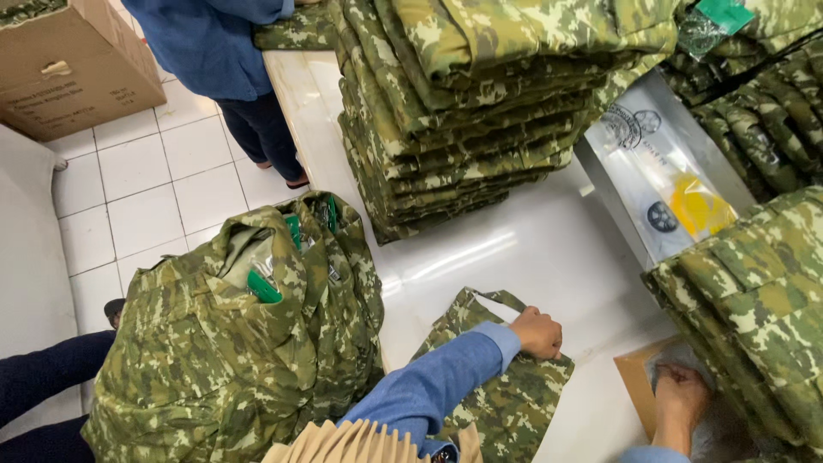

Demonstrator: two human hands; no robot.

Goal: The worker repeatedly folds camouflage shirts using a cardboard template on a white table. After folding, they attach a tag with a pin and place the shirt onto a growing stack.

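A small folded camouflage garment (506, 403) lies on the white table (531, 249) near its front edge. My left hand (537, 333) reaches across in a blue sleeve and rests on the garment's top edge with its fingers curled on the cloth. My right hand (680, 396) is at the lower right, fingers bent on a clear plastic bag (720, 429) that lies over a brown sheet (634, 381). A stack of folded camouflage clothing (754, 300) stands right beside that hand.
A tall stack of folded camouflage garments (463, 111) fills the back of the table. Printed clear bags (669, 184) lie to its right. A heap of camouflage jackets with green tags (240, 343) sits left of the table. Another person in blue (214, 51) stands by a cardboard box (69, 64).
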